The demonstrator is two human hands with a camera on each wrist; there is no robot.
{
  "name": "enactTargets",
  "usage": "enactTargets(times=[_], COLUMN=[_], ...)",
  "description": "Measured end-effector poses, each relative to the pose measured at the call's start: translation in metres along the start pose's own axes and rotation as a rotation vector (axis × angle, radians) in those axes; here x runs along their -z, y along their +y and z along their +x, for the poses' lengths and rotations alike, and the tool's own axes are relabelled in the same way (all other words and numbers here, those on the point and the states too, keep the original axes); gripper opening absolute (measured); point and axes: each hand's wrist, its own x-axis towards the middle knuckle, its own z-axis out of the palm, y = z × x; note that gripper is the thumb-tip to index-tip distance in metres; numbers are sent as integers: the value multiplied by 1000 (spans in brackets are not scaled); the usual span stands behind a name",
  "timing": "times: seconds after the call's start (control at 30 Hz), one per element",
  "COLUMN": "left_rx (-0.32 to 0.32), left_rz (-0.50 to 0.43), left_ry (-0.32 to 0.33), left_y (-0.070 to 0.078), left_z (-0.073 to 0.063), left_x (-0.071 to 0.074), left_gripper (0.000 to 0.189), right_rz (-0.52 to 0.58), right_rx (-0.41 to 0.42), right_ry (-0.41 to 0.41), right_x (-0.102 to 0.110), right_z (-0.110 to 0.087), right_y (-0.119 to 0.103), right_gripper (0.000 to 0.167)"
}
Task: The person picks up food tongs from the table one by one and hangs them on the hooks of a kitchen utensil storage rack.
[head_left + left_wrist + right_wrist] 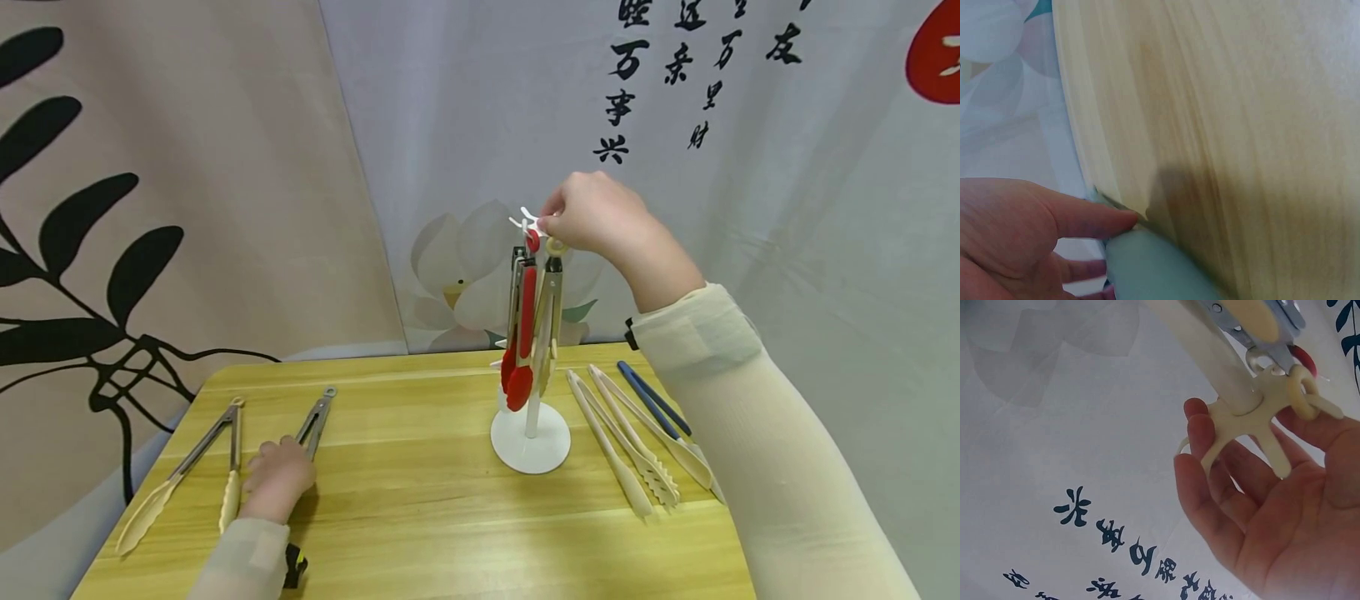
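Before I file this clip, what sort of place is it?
Probably an indoor recording corner: a calligraphy-printed curtain hangs behind a wooden table bearing a white utensil stand hung with red tongs.

Wood-grained, faintly glossy across the table [420, 517]; smooth, plastic-looking on the white stand [517, 455] (creased, clothlike on the backdrop [247, 150]).

By a yellowish wooden table [405, 467], a white stand [531, 448] was borne; at the left, spread tongs [153, 510] were laid near a partly hidden second pair [317, 419], and at the right, pale tongs [630, 487] and blue-handled tongs [658, 402] were placed.
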Motion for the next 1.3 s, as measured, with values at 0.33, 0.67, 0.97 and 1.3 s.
enactTargets(times=[0.33, 0.67, 0.97, 1.3], left_rx=[-47, -111, -161, -218], left_rz=[-2, -39, -73, -116], left_ry=[107, 154, 174, 186], left_y=[6, 21, 29, 37], left_z=[-1, -14, -12, -16], left_x=[-6, 1, -1, 4], left_gripper=[53, 39, 44, 58], right_rz=[1, 32, 92, 109], right_rx=[21, 64, 154, 245], right_ry=[16, 0, -38, -66], right_x=[-1, 0, 0, -1], right_z=[2, 2, 5, 12], right_y=[2, 6, 10, 14], right_gripper=[33, 32, 32, 30])
